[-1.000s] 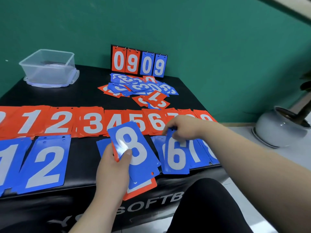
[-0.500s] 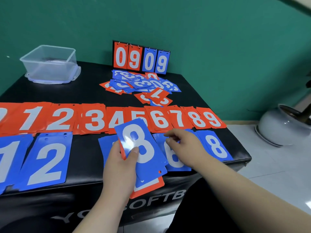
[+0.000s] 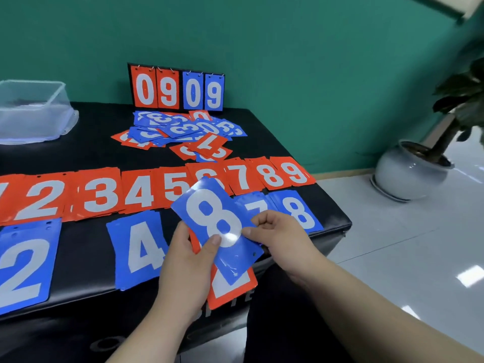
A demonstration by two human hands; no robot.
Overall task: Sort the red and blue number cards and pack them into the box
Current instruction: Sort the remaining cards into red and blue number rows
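- Our left hand [image 3: 183, 260] has its grip round a stack with the blue 8 card [image 3: 217, 221] on top and a red card [image 3: 230, 289] beneath, overhanging the table [image 3: 83, 244] edge at 6 o'clock.
- Our right hand [image 3: 277, 237] pinches that card's right edge.
- The clear box [image 3: 31, 111] sits at 10 o'clock.
- Bare table lies between the blue 2 [image 3: 23, 265] and the blue 4 [image 3: 138, 247].

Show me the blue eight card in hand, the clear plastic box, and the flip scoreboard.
held blue 8 card [image 3: 213, 216], head view, white digit's waist.
clear plastic box [image 3: 31, 119], head view, front wall.
flip scoreboard [image 3: 192, 91], head view, blue 0 panel.
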